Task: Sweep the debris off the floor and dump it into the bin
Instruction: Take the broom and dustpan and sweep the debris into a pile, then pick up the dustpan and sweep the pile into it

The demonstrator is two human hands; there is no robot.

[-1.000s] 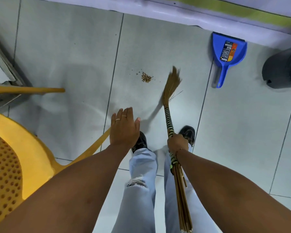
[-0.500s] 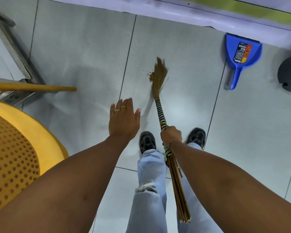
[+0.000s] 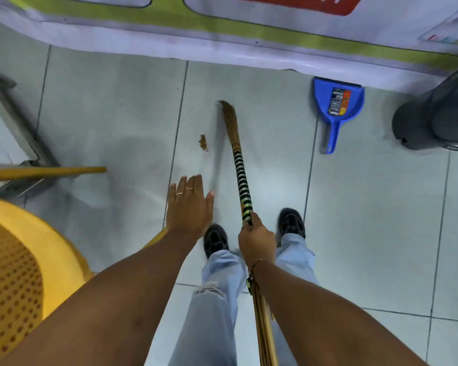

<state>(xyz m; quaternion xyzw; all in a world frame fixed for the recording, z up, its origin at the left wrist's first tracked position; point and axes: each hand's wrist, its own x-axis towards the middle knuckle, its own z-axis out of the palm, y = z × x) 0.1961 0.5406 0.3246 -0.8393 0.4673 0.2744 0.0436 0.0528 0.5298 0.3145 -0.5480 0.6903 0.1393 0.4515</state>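
A small pile of brown debris lies on the pale tiled floor, just left of the broom's bristles. My right hand grips the striped handle of a stick broom, whose bristle tip points away from me toward the wall. My left hand hovers palm down with fingers spread, holding nothing. A blue dustpan lies face down by the wall at the right. The dark grey bin stands at the far right edge, partly cut off.
A yellow perforated plastic chair fills the lower left, with a yellow rod and a metal frame behind it. A printed banner hangs along the wall base. My legs and black shoes stand mid-floor.
The broom has swung from over the debris to its right side, and the debris pile now sits nearer me and more gathered. The camera has tilted up toward the wall.
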